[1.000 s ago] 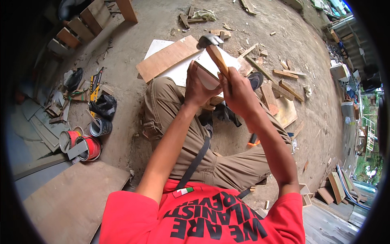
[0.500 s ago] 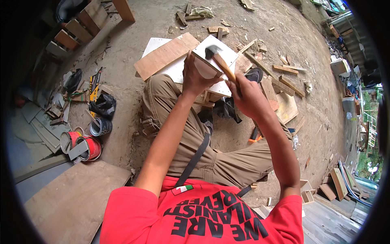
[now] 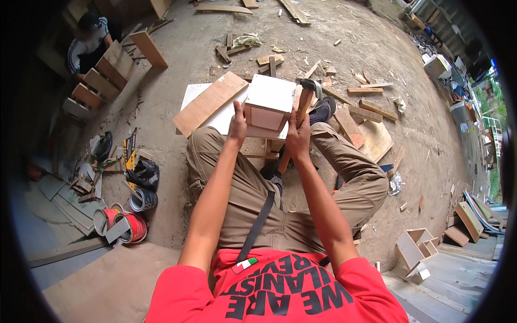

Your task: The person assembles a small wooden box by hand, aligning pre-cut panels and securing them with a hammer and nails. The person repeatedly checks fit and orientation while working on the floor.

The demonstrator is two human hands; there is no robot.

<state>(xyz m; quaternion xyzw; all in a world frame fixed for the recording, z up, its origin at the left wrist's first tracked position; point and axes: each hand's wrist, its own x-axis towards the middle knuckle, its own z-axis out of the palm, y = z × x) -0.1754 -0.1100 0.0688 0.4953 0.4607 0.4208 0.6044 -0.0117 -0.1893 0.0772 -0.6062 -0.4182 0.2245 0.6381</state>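
A small wooden box (image 3: 270, 95) with a white top and a brownish front stands at the centre, above a white board (image 3: 221, 125) in front of my knees. My left hand (image 3: 237, 128) grips the left side of the box. At its right side, my right hand (image 3: 298, 137) is wrapped round a claw hammer (image 3: 305, 103) and lies against the box. The hammer points head up, its dark metal head just beyond the box's right corner. A plywood plank (image 3: 211, 103) lies slantwise on the white board, left of the box.
Wood offcuts (image 3: 378, 110) are scattered beyond and to the right. Red paint cans (image 3: 133, 228), a dark bucket (image 3: 143, 199) and a yellow-black saw (image 3: 130, 149) sit at left. A compartmented wooden box (image 3: 416, 248) lies at lower right. Another person (image 3: 89, 46) is at upper left beside upright boards.
The box has gone from tilted to more level. My right hand has drawn the hammer off its white face and now rests at the box's right side, hammer upright.
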